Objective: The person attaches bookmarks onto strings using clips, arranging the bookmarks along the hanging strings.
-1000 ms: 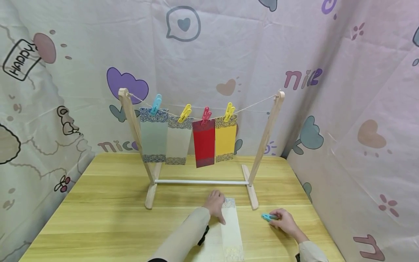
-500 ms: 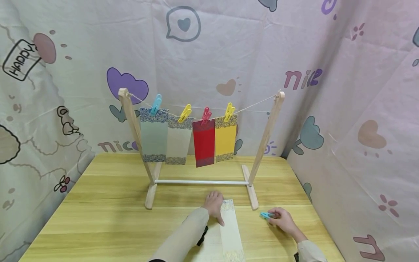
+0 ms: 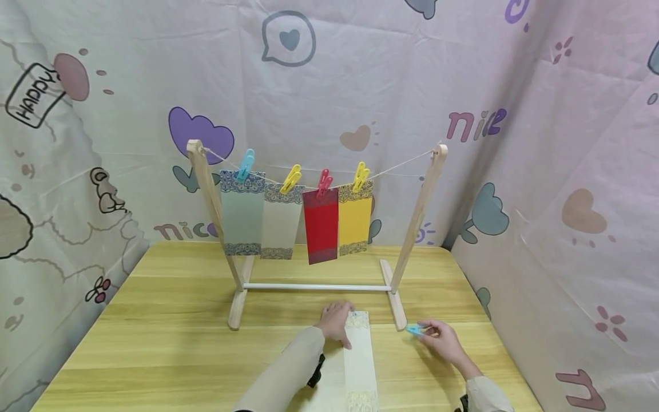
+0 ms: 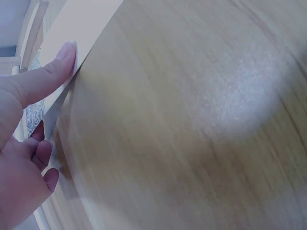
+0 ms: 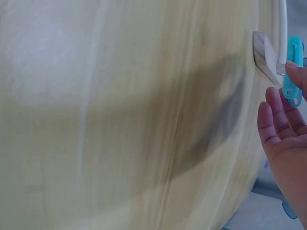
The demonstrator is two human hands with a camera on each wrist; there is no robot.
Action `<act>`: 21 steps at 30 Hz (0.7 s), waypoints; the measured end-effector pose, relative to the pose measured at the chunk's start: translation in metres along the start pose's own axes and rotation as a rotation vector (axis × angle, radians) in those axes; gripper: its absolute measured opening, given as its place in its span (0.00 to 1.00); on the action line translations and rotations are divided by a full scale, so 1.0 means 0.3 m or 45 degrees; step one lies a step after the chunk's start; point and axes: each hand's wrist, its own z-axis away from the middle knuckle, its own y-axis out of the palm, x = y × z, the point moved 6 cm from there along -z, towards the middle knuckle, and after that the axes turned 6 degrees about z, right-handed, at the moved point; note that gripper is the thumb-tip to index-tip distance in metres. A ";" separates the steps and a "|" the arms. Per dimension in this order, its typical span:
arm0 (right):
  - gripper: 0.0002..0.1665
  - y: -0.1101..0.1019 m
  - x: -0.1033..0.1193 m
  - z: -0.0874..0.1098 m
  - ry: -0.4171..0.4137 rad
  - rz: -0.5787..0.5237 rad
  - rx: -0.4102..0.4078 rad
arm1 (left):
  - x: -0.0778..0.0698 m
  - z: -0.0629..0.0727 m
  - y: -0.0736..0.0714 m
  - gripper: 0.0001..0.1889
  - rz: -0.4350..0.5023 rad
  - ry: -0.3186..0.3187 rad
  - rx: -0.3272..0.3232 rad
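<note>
My left hand (image 3: pixel 336 323) pinches the far end of a long cream paper strip (image 3: pixel 359 360) with a patterned band at each end. In the left wrist view the thumb lies on top of the strip (image 4: pixel 88 21), fingers underneath, and the strip's edge is lifted off the table. To the right, my right hand (image 3: pixel 444 343) holds a light-blue clothespin (image 3: pixel 415 329) between thumb and fingers, just above the table. The right wrist view has this clothespin (image 5: pixel 293 52) pinched under the thumb, with the remaining fingers spread loosely.
Behind the hands stands a wooden rack (image 3: pixel 423 200) with a string and a white crossbar (image 3: pixel 316 286). From the string hang a pale green card (image 3: pixel 242 223), a cream card (image 3: pixel 280 226), a red card (image 3: pixel 321 226) and a yellow card (image 3: pixel 355 217), clipped with coloured clothespins.
My right hand has moved slightly up and left with the clothespin, towards the rack's right foot. My left hand has shifted a little left with the paper strip.
</note>
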 end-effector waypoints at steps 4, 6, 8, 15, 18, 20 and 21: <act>0.19 -0.012 0.013 -0.001 0.041 -0.036 -0.067 | 0.010 -0.005 -0.009 0.47 0.128 0.001 -0.045; 0.18 -0.021 0.023 -0.003 0.036 -0.057 -0.104 | 0.015 -0.010 -0.012 0.46 0.233 0.022 -0.072; 0.18 -0.031 0.033 -0.004 0.013 -0.077 -0.138 | 0.019 -0.014 -0.012 0.44 0.333 0.039 -0.087; 0.18 -0.062 0.077 -0.017 -0.107 -0.125 -0.195 | 0.002 -0.019 -0.032 0.40 0.699 0.014 -0.082; 0.19 -0.067 0.089 -0.026 -0.144 -0.116 -0.167 | -0.007 -0.027 -0.039 0.37 0.871 0.001 -0.077; 0.19 -0.069 0.097 -0.034 -0.162 -0.103 -0.146 | -0.010 -0.032 -0.041 0.34 0.951 -0.016 -0.078; 0.19 -0.071 0.103 -0.038 -0.173 -0.099 -0.138 | -0.012 -0.035 -0.043 0.32 0.977 -0.021 -0.083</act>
